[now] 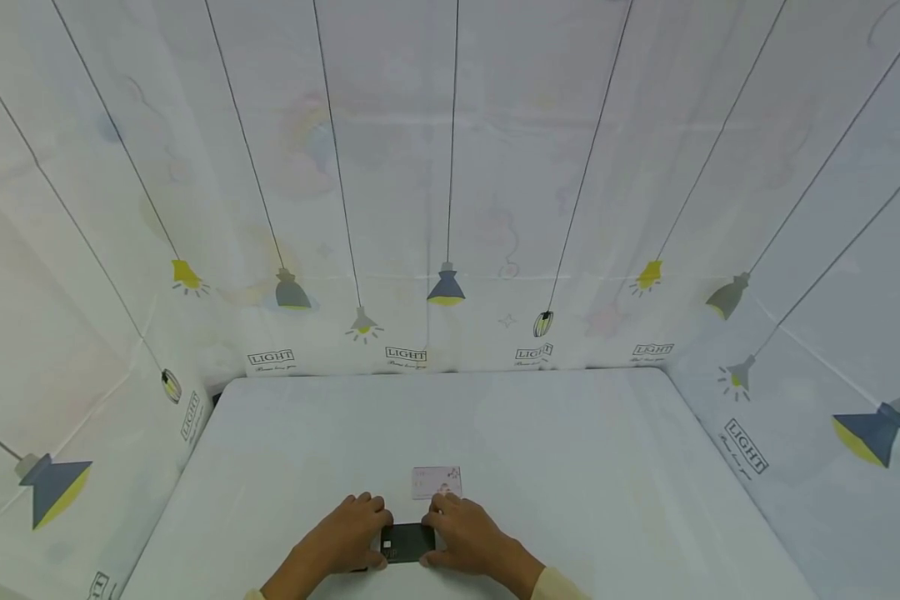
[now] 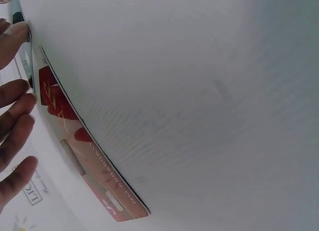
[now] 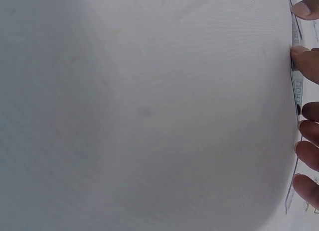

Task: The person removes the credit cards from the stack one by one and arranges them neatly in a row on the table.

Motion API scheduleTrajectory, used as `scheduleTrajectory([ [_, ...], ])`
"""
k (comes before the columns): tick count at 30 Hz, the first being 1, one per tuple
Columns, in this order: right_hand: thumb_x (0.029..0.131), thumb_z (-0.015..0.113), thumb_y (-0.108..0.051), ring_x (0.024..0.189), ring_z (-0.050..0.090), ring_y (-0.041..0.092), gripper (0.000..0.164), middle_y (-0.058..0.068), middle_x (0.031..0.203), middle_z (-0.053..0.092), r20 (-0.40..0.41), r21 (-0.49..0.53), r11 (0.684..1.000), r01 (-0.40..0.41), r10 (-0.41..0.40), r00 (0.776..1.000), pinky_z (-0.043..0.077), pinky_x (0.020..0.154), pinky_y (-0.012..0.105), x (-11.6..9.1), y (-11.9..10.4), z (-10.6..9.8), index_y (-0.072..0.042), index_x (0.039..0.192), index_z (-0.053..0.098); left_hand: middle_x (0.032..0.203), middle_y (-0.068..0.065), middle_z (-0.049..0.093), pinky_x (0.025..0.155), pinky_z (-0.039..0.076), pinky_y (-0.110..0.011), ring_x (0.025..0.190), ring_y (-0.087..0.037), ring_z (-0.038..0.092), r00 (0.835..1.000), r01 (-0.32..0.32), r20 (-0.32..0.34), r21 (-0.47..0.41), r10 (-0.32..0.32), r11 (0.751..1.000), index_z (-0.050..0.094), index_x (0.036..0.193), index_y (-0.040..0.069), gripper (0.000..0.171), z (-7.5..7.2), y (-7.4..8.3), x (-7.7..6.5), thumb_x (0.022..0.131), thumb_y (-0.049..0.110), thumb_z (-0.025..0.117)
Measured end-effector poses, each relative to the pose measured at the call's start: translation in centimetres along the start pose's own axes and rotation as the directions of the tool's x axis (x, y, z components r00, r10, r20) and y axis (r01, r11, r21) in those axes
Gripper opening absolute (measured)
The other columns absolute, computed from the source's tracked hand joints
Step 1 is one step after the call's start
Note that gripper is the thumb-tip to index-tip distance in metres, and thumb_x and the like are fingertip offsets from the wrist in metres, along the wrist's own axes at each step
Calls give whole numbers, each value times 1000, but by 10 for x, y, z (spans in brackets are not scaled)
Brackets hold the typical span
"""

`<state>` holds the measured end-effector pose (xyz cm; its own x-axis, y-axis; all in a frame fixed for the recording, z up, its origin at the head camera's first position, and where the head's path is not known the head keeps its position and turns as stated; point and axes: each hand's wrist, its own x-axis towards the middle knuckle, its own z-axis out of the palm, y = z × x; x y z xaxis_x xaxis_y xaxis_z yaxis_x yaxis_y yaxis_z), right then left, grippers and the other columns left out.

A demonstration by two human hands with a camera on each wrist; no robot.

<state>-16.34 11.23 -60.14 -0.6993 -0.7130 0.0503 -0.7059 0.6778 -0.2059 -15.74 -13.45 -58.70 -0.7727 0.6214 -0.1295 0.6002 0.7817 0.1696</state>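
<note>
- Black card [image 1: 408,543]: low in the middle of the head view, above or on the counter [image 1: 607,475], between the two hands; its pale print is too small to read surely.
- Left hand [image 1: 351,533]: grips the card's left end, thumb at the near corner, fingers at the far one.
- Right hand [image 1: 468,537]: grips the right end likewise.
- Pink card [image 1: 437,482]: lies flat just beyond the right fingertips, which overlap its near edge in the head view; its faint marks are unreadable.
- Red-and-pink card [image 2: 94,146]: seen in the left wrist view beside the left fingers; a number-like line runs along one long edge, "ON" at its end, the rest uncertain.
- Wall sheet [image 1: 525,167]: boxed labels [image 1: 406,354] read "LIGHT", four along the back and more on both sides, each over small script I can't make out; printed lamps [image 1: 446,287] hang on drawn cords.
- Edges: the counter's back edge meets the sheet, well beyond the pink card; its side edges slant outward towards the viewer.
- Room: the white surface reaches broadly left and right of the hands, with a deep stretch behind the pink card.
</note>
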Motion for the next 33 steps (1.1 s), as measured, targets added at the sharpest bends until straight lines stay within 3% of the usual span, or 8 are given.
scheduleTrajectory([
  [9,84,73,-60,86,54,3,51,-8,106,61,-5,-10,1000,-8,8,1000,50,71,21,-2,5,-1,-20,116,72,98,9,63,82,49,-34,86,-7,53,1000,0,14,-11,1,1000,70,110,19,45,-5,3,0,81,52,79],
  [17,84,76,-53,85,56,4,45,-6,105,64,-83,-5,1000,-26,26,996,49,68,21,0,14,-11,-18,112,73,106,4,66,89,52,-38,95,-14,60,1000,-10,-13,22,10,1000,71,112,19,44,-10,0,4,84,54,74],
  [33,84,78,-49,84,55,8,48,-3,107,64,-117,-27,994,-108,105,988,50,70,23,8,41,-29,-15,118,72,117,-3,68,95,52,-43,108,-22,62,998,24,-59,63,-20,998,69,119,17,47,-24,-5,27,86,50,74],
])
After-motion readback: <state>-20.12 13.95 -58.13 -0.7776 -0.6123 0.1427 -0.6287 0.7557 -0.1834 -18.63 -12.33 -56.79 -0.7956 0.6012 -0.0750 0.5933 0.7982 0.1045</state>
